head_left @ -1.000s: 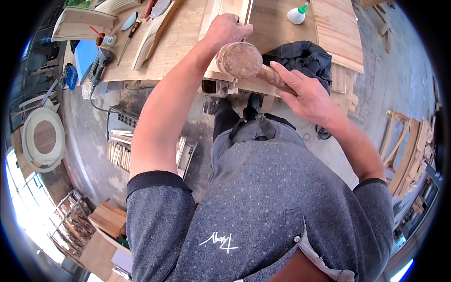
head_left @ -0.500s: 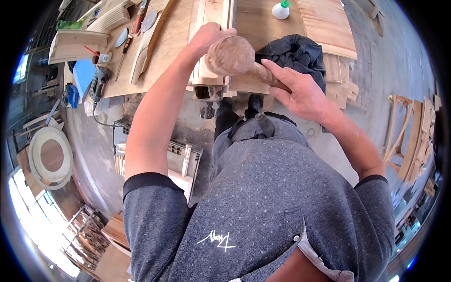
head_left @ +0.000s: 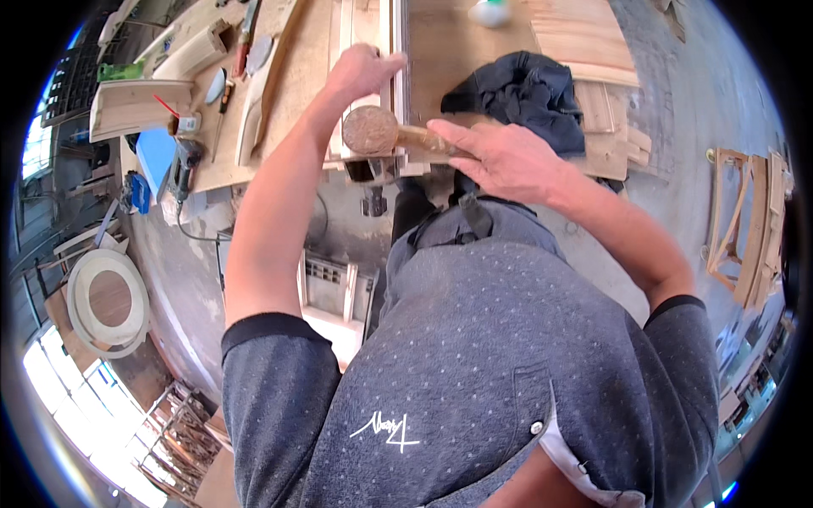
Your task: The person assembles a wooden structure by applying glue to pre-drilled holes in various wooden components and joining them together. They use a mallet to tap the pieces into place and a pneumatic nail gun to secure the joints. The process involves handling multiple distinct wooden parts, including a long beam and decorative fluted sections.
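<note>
Fingers of the right hand are curled tightly around the handle of a wooden mallet; the round mallet head hangs over the near edge of the bench, just beside the left hand. Left hand rests on an upright wooden frame, fingers closed around its rail. Dark cloth lies on the bench just beyond the right hand. Hand tools lie farther left, near a blue box.
</note>
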The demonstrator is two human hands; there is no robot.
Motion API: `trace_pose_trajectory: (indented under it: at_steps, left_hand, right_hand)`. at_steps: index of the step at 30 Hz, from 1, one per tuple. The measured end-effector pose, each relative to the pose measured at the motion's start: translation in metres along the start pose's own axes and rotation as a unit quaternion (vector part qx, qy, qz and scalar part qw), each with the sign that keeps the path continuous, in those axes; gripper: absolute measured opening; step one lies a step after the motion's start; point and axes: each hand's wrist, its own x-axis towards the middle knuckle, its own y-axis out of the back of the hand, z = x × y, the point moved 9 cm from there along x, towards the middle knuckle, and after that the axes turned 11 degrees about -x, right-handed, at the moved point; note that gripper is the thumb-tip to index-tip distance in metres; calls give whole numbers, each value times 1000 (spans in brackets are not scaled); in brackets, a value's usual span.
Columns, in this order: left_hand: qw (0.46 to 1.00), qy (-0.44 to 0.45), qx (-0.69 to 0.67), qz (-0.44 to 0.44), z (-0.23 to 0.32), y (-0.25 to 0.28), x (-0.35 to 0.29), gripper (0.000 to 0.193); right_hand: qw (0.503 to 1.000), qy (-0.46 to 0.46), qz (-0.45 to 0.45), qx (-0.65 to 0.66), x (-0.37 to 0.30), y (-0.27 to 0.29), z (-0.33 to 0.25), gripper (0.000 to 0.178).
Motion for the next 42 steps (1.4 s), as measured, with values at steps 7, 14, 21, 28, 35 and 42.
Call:
trace_pose_trajectory:
  at_steps: [7, 14, 21, 28, 35, 42]
  left_hand:
    - [999, 19, -47, 13, -31, -19, 11, 66]
    - [985, -6, 11, 169, 9, -24, -32, 45]
    - [982, -17, -19, 187, 5, -23, -34, 34]
    - [985, -22, -43, 165, 14, -27, -32, 27]
    - [981, -27, -48, 185, 13, -19, -34, 27]
    - [984, 8, -43, 172, 8, -19, -35, 38]
  right_hand:
    - [965, -116, 123, 201, -32, 32, 51, 50]
    - [955, -158, 199, 155, -5, 65, 103, 51]
    - [947, -84, 299, 80, 121, 147, 86, 53]
    - [969, -144, 199, -25, 191, 83, 158, 53]
    - [962, -126, 241, -2, 189, 112, 129, 53]
    - [949, -111, 270, 121, 123, 65, 143, 49]
